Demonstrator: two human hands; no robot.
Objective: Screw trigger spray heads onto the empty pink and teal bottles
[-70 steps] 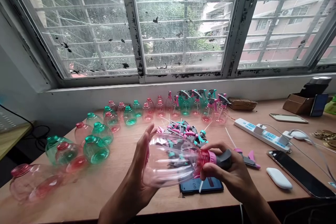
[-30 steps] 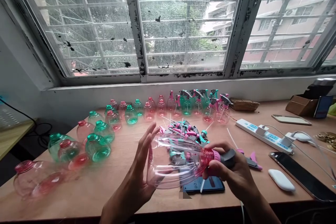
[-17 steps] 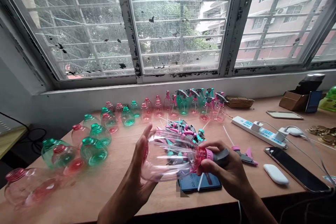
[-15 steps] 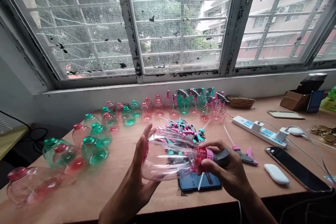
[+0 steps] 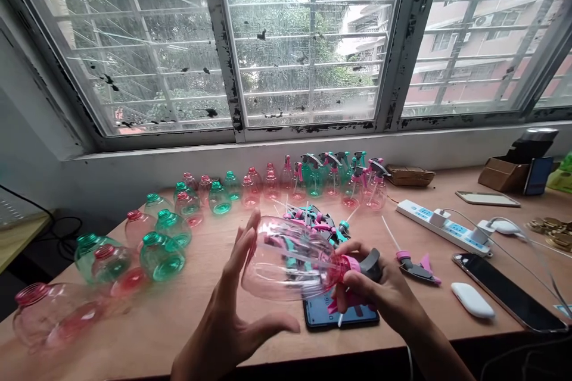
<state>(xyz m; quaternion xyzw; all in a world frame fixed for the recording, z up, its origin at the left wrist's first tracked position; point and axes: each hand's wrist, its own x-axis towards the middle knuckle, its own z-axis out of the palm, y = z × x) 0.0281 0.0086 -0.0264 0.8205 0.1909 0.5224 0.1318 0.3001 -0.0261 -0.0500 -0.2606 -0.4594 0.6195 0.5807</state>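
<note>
My right hand: clamped around the neck end of the bottle, thumb and fingers closed on the dark grey spray head and its pink collar.
My left hand: spread, thumb well apart from the fingers; the fingers stand upright along the bottle's base, and I cannot tell whether they press on it.
Bottle in hand: the clear pink bottle is on its side in the air, neck toward my right hand, above the near edge of the tabletop.
Under the bottle: a phone with a lit screen, by the near edge.
Behind the bottle: a heap of pink, teal and grey sprayers in the middle of the tabletop.
Far edge: bottles with sprayers stand right of a row of open-necked bottles.
Left edge: green bottles and pink ones, down to a single pink bottle at the near left corner.
Right of my right hand: a loose sprayer, a white case, a dark phone and a power strip.
Far right corner: a cardboard box.
</note>
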